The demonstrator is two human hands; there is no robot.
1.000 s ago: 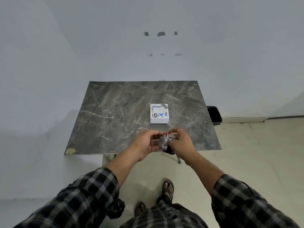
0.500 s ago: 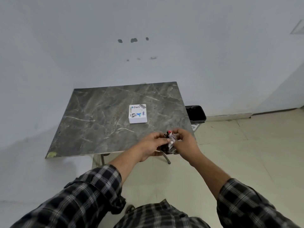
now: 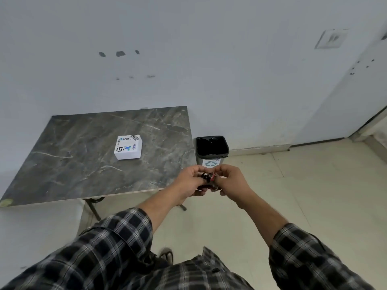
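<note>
Both hands hold a small crumpled wrapper [image 3: 207,178], dark with red and silver bits, in the air just past the table's right front corner. My left hand [image 3: 188,180] grips it from the left and my right hand [image 3: 229,178] pinches it from the right; most of the wrapper is hidden between the fingers. A white box [image 3: 128,146] with stickers, one reading "Dart", sits on the dark marble table [image 3: 83,164]. A black bin [image 3: 212,148] with a recycling mark stands on the floor right of the table, just beyond my hands.
A pale wall runs behind the table and bin, with a switch plate [image 3: 330,39] high at the right. Beige floor tiles [image 3: 303,195] spread to the right. My sandalled foot [image 3: 167,255] shows below the table's metal legs [image 3: 94,208].
The view has swung to the right, so the table and box slid left and the bin came fully into sight. My hands, still holding the wrapper, moved from over the table edge towards the bin.
</note>
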